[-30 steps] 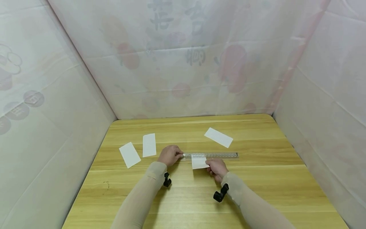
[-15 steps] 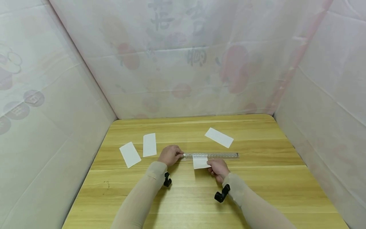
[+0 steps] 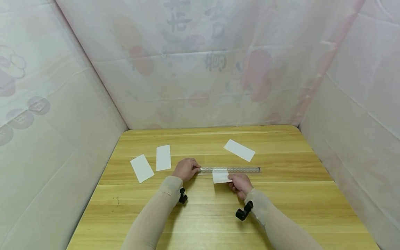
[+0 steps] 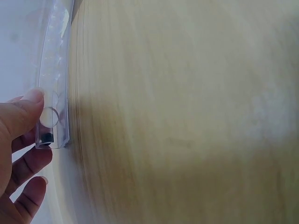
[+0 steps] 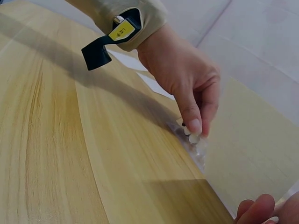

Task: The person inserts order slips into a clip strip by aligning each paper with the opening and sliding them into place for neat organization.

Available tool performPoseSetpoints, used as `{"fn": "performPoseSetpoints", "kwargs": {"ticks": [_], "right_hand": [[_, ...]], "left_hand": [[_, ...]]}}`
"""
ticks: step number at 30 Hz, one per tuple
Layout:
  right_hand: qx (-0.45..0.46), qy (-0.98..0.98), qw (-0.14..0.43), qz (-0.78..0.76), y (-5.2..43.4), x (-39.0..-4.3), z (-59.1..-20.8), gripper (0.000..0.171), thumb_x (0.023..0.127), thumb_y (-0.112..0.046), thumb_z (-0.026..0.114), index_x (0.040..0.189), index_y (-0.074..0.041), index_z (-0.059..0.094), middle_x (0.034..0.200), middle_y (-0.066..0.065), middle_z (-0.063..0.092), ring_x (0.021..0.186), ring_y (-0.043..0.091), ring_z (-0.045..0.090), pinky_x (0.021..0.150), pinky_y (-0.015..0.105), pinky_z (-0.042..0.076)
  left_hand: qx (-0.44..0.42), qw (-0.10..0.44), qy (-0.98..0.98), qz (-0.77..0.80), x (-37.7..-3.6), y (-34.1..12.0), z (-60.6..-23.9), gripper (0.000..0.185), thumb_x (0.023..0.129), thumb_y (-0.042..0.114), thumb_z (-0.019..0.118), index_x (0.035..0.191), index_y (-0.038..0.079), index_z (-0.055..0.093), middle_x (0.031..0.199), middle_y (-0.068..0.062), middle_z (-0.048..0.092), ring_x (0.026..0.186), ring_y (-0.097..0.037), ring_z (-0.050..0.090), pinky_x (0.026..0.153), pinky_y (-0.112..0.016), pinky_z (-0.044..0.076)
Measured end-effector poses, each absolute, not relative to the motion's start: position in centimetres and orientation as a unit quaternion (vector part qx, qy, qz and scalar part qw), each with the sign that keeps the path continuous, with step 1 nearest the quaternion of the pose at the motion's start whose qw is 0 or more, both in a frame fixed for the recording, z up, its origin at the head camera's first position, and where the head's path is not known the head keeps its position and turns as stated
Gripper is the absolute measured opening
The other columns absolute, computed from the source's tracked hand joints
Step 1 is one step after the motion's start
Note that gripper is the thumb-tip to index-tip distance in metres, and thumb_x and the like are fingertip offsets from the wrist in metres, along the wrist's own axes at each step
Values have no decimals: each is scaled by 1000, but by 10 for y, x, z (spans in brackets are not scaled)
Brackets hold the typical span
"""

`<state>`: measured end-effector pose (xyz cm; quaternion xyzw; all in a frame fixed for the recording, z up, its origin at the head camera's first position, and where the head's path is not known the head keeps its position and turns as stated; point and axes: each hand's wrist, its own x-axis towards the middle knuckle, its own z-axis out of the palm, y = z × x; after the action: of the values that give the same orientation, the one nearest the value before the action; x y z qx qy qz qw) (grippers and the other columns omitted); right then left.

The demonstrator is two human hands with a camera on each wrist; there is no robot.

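A clear plastic ruler [image 3: 229, 169] lies across the middle of the wooden table [image 3: 281, 205]. My left hand [image 3: 195, 169] grips the ruler's left end with curled fingers. In the left wrist view the thumb [image 4: 23, 114] sits on the ruler [image 4: 53, 84]. In the right wrist view the left hand's fingertips [image 5: 194, 126] press the ruler end [image 5: 196, 142]. A small white paper piece [image 3: 220, 176] lies against the ruler's near edge, its top under the ruler. My right hand [image 3: 230, 179] pinches that paper's right side.
Three other white paper slips lie on the table: two at the left [image 3: 142, 168] [image 3: 164, 158] and one behind the ruler [image 3: 239, 150]. White sheeted walls [image 3: 200, 69] close in the table on the left, back and right.
My right hand and the small paper piece have slid slightly to the right along the ruler. The left hand and the ruler have stayed in place.
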<state>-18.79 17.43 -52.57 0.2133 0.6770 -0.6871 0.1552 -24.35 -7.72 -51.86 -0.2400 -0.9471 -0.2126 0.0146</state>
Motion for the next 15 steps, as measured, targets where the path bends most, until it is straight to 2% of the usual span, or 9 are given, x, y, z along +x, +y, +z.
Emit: {"fn": "performPoseSetpoints", "kwargs": {"ticks": [15], "right_hand": [[210, 681, 150, -685, 179, -189, -529, 30, 92, -5, 57, 115, 13, 60, 69, 5, 56, 52, 7, 47, 44, 17, 35]], "left_hand": [[-236, 14, -949, -209, -243, -77, -519, 12, 88, 26, 71, 96, 20, 78, 95, 8, 68, 89, -11, 63, 84, -31, 51]]}}
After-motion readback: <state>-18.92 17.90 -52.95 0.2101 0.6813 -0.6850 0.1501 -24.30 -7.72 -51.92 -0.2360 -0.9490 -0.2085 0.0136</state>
